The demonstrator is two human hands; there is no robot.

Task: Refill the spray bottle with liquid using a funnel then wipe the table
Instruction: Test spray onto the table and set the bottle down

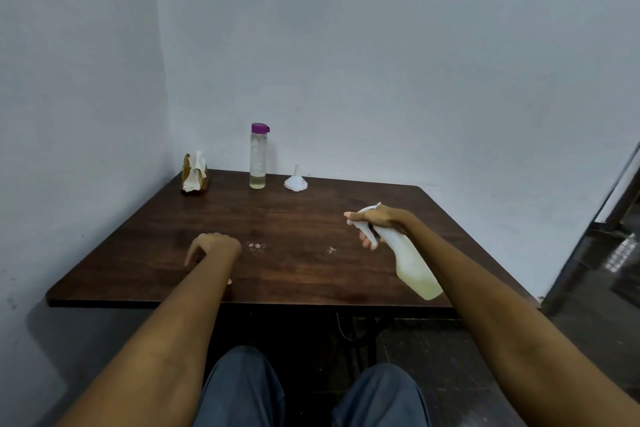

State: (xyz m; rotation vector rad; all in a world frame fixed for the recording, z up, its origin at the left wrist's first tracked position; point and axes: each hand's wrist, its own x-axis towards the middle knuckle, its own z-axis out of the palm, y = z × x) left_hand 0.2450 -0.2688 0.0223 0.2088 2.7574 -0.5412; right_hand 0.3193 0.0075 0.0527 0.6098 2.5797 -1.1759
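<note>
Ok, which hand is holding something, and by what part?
The right hand grips the spray bottle at its neck, below the trigger head. The left hand holds nothing.

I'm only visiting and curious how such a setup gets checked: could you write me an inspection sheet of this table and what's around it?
Surface: dark wooden table with small pale spots.
Job's things: spray bottle held tilted over the table; clear bottle, purple cap on, a little liquid; funnel wide end down.
Clutter: torn tissue pack at the far left corner.
Hands: right hand grips the spray bottle's head; left hand rests on the table, fingers curled.
Cables: thin wire under the table.
Surroundings: pale walls; dark floor.
</note>
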